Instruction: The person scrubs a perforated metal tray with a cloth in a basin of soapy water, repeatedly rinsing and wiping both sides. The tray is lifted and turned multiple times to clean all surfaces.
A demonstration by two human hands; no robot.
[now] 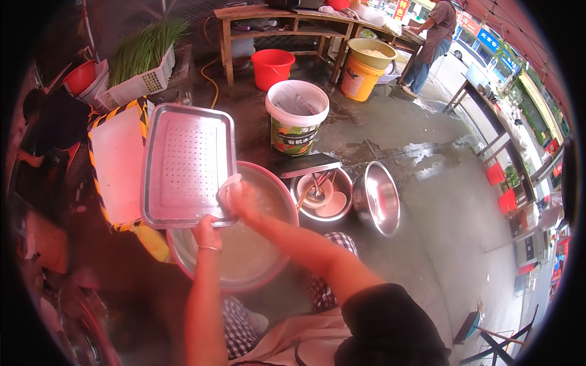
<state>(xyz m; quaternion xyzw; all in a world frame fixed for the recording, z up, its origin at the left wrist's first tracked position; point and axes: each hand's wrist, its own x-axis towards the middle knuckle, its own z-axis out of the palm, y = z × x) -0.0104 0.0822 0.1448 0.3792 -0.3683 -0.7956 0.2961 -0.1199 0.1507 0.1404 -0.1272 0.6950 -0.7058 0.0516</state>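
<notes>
A rectangular perforated metal tray (190, 164) is tilted up over a large pink-rimmed basin of cloudy water (247, 256). My left hand (207, 231) grips the tray's lower edge. A light cloth (229, 192) is in my right hand (240, 199), pressed against the tray's right edge near the lower corner. To the right of the basin, a metal bowl (293, 187) holds smaller bowls (332, 204) and utensils, with a flat metal tray (311, 165) lying across its back rim. Beside it an empty steel bowl (377, 199) rests tipped on its side.
A white bucket (297, 112) stands behind the bowls, a red bucket (273, 68) and yellow bucket (361, 80) farther back. Left are a board with striped edging (119, 160), a crate of green stalks (137, 84) and a crouching person (59, 119). Another person (435, 36) stands at a wooden table (284, 16).
</notes>
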